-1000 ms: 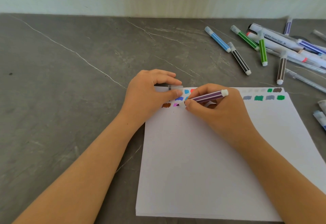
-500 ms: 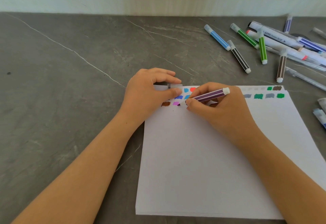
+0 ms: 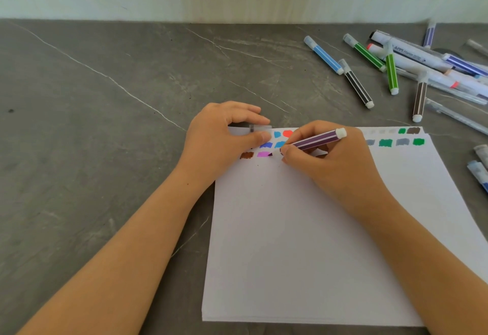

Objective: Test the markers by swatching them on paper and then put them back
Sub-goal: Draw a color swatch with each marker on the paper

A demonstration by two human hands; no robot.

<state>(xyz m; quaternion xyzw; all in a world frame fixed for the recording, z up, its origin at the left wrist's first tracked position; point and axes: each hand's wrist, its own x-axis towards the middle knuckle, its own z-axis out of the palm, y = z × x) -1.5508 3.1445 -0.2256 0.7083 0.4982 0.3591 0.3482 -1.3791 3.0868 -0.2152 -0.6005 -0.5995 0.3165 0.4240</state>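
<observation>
The right hand (image 3: 335, 160) grips a purple marker (image 3: 315, 141), tip down on the paper (image 3: 303, 242) near its far edge. The left hand (image 3: 221, 139) pinches the clear cap (image 3: 261, 128) at the paper's far left corner.

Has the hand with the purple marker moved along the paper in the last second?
No, barely: the right hand keeps the purple marker tip just right of the pink swatch, in the same spot relative to it as before.
</observation>
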